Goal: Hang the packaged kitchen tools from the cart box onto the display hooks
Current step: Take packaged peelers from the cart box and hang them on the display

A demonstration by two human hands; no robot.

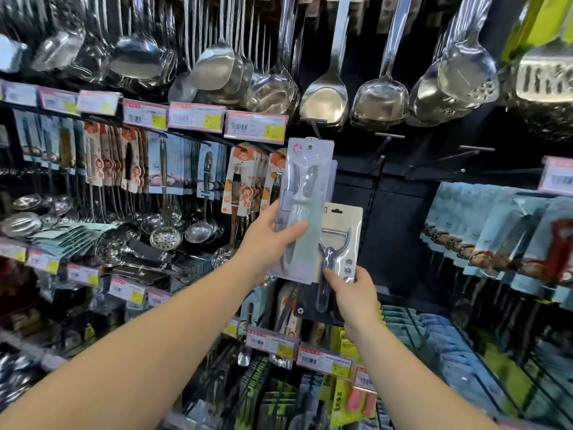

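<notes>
Both forearms reach up from bottom edge. Left hand (269, 240) grips knife pack (305, 209), its hang hole just below a bare hook (317, 127). Right hand (352, 293) pinches peeler pack (339, 240), lower part hidden behind fingers. Dark bare hooks to the right; cart box out of view.

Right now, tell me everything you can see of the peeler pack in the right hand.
The Y-shaped metal peeler on a grey backing card under clear plastic has a straight blade across its forked top and a handle running down into a darker lower part of the pack. The card has a hang slot at its top edge and small badges at lower right. It is held upright, slightly tilted, by the right hand, thumb on its front. Its left edge is overlapped by the pale blister pack in the left hand.
</notes>
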